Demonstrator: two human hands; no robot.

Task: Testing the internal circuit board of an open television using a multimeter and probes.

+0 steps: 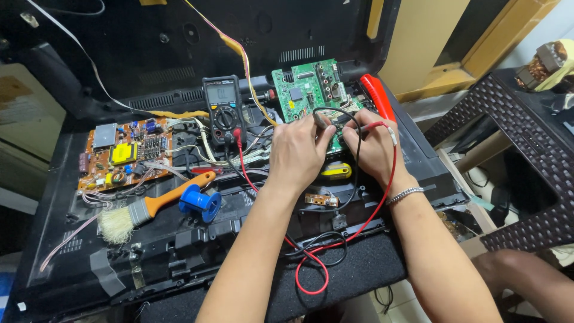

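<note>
Two circuit boards (pixel 125 154), one multimeter (pixel 223 109), one brush (pixel 143 209), one blue spool (pixel 200 202).

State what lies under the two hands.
Under the left hand and right hand lies the green board, with a yellow part below. The probe tips and the spot probed are covered.

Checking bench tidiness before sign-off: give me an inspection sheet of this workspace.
Surface: opened black TV back panel, lying flat.
Job's things: green circuit board; multimeter propped behind it.
Clutter: orange power board, paintbrush, blue spool, yellow tool, red-handled tool.
Grippers: left hand holds the black probe, right hand the red probe, both on the green board.
Cables: red and black leads loop over the front edge.
Surroundings: woven dark chair to the right.
</note>
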